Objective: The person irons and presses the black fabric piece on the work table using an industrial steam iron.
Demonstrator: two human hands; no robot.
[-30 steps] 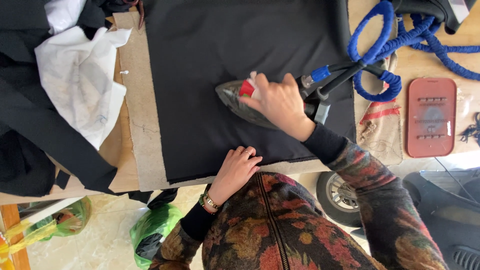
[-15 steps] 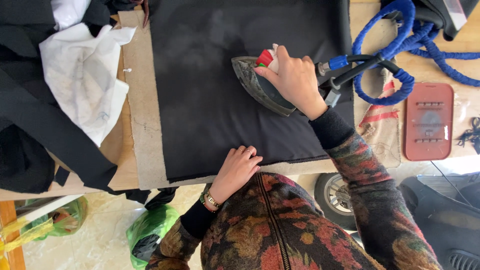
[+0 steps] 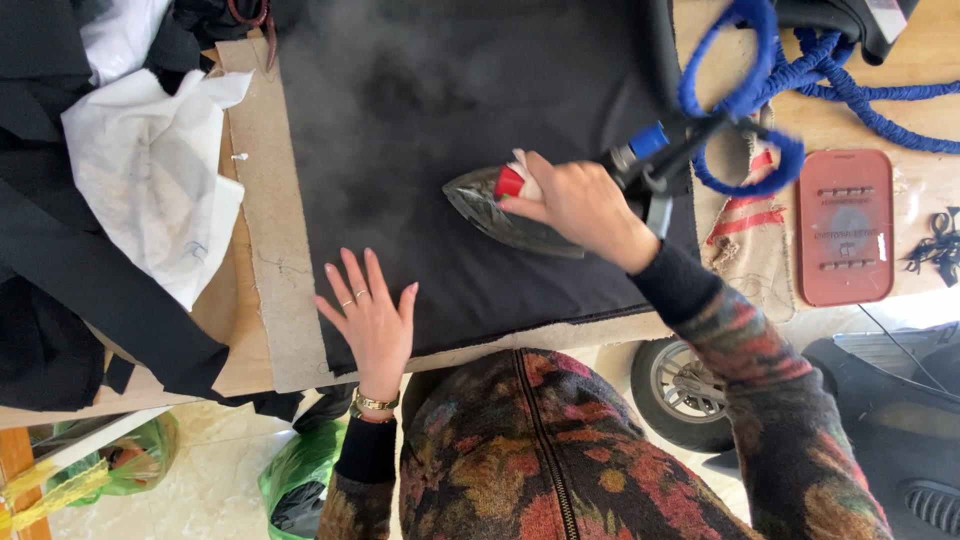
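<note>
My right hand (image 3: 575, 205) grips the handle of a steam iron (image 3: 500, 210) with a red button, its pointed soleplate flat on a black cloth (image 3: 430, 120) spread over the pressing board. Steam rises over the cloth above the iron. My left hand (image 3: 368, 320) lies flat with fingers spread on the near edge of the black cloth, left of the iron. A blue coiled hose (image 3: 740, 100) runs from the back of the iron to the right.
White cloth (image 3: 150, 180) and black garments (image 3: 60, 290) are piled at the left. A red silicone iron rest (image 3: 845, 228) lies on the wooden table at the right. Below are green bags (image 3: 300, 480) and a wheel (image 3: 680, 395) on the floor.
The iron and my right hand have slid along the cloth. My left hand moved left and opened flat with fingers spread. Steam now shows over the cloth.
</note>
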